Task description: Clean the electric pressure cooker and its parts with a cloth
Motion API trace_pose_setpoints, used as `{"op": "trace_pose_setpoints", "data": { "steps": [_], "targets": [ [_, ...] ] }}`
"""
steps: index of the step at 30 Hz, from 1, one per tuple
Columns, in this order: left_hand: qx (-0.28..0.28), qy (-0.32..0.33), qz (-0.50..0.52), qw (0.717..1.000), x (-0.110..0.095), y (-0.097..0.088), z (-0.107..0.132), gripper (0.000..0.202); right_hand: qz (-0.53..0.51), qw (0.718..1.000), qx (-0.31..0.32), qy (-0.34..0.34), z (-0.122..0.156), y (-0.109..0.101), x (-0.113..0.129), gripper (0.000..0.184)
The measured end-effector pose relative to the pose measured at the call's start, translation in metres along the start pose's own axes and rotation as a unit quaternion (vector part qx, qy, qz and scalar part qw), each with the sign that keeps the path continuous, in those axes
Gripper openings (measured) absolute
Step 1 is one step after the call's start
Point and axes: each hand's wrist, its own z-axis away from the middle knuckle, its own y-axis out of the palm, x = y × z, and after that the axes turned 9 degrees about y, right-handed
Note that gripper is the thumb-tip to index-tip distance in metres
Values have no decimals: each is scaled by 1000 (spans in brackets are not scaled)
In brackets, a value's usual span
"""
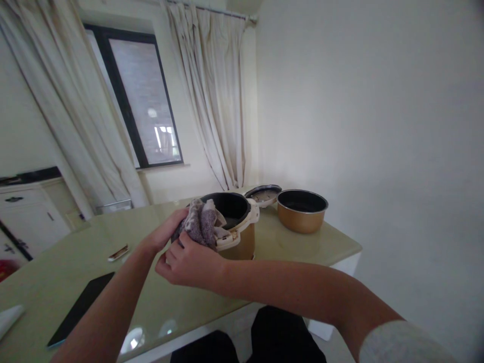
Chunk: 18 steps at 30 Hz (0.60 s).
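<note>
A gold-sided cooker body (247, 241) with a black inside and a cream rim stands on the table before me. Bunched over its left side is a grey-purple patterned cloth (202, 222). My left hand (168, 229) grips the cloth from the left, its fingers partly hidden behind the fabric. In front, my right hand (192, 259) is closed with curled fingers against the lower part of the cloth, at the cooker's near left side. The cloth and hands cover that part of the rim.
Right of the cooker stands a gold inner pot (300, 222), black inside. A round lid (263, 194) lies behind. On the glossy green table (287, 249) are a small white-and-brown piece (118, 252) and a dark flat tablet-like object (81, 307). Curtains (215, 91) hang beside the window.
</note>
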Motion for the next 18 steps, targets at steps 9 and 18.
{"op": "trace_pose_setpoints", "data": {
  "steps": [9, 18],
  "targets": [
    [82, -15, 8, 996, -54, 6, -8, 58, -59, 993, 45, -88, 37, 28, 31, 15],
    [151, 58, -145, 976, -61, 33, 7, 63, -111, 984, -39, -132, 98, 41, 17, 25]
  ]
}}
